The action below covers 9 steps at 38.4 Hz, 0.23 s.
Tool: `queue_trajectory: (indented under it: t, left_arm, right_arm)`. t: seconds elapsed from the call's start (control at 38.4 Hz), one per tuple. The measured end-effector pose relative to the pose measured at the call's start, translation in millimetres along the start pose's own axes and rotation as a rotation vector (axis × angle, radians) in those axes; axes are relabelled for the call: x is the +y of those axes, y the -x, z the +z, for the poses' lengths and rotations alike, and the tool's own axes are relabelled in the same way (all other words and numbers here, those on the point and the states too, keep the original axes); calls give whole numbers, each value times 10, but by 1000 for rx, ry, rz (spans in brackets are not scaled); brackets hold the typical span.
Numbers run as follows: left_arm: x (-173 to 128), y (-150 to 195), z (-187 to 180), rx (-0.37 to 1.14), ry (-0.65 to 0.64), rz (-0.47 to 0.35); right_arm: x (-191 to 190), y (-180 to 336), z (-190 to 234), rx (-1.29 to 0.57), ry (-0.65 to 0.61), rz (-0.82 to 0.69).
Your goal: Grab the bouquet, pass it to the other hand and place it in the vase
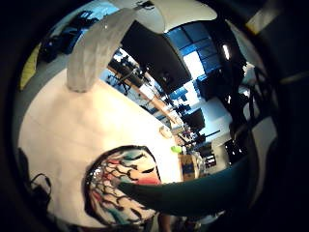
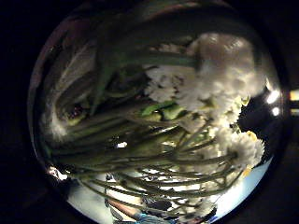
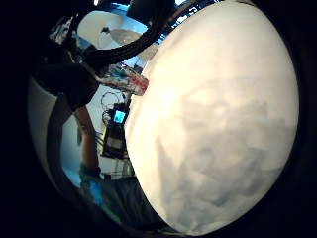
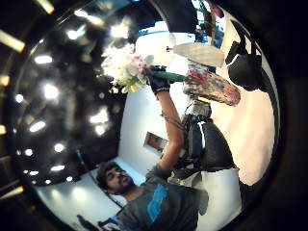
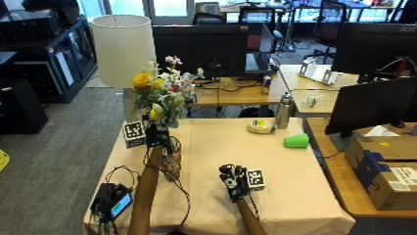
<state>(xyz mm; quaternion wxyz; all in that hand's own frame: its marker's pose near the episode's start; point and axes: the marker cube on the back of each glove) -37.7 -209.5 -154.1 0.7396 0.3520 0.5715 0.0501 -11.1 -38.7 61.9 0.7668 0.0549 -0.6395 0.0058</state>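
Note:
My left hand (image 5: 156, 135) grips the green stems of the bouquet (image 5: 161, 93), a bunch of yellow, white and pink flowers held upright above the table. The stem ends (image 1: 193, 193) hang just over the mouth of the patterned vase (image 1: 120, 188), which stands on the table beside my left forearm (image 5: 174, 166). Stems and white blooms (image 2: 187, 102) fill the left thumb side palm view. My right hand (image 5: 236, 183) is over the middle of the tablecloth, fingers relaxed and holding nothing. The right thumb side palm view shows the left hand (image 4: 159, 82) with the bouquet (image 4: 124, 65) over the vase (image 4: 211, 86).
A lamp with a white shade (image 5: 124, 49) stands at the table's back left, close behind the bouquet. A green cup (image 5: 296, 141), a metal bottle (image 5: 283, 110) and a pale roll (image 5: 261, 127) sit at the back right. A black device with cables (image 5: 114, 200) lies front left.

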Motion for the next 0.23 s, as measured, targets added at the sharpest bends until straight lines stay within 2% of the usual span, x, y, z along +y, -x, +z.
queue_trajectory:
  t: [0.03, 0.08, 0.13, 0.23]
  left_arm:
    - [52, 53, 7, -18, 14, -95]
    - [122, 104, 22, -32, 38, -181]
    - [169, 111, 28, -38, 55, -196]
    - [236, 146, 14, -61, 67, -188]
  right_arm:
    - [-6, 18, 4, -10, 3, -33]
    - [-13, 93, 23, -54, 19, -122]
    - [-17, 117, 29, -57, 27, -167]
    - [-35, 73, 17, 13, 12, -149]
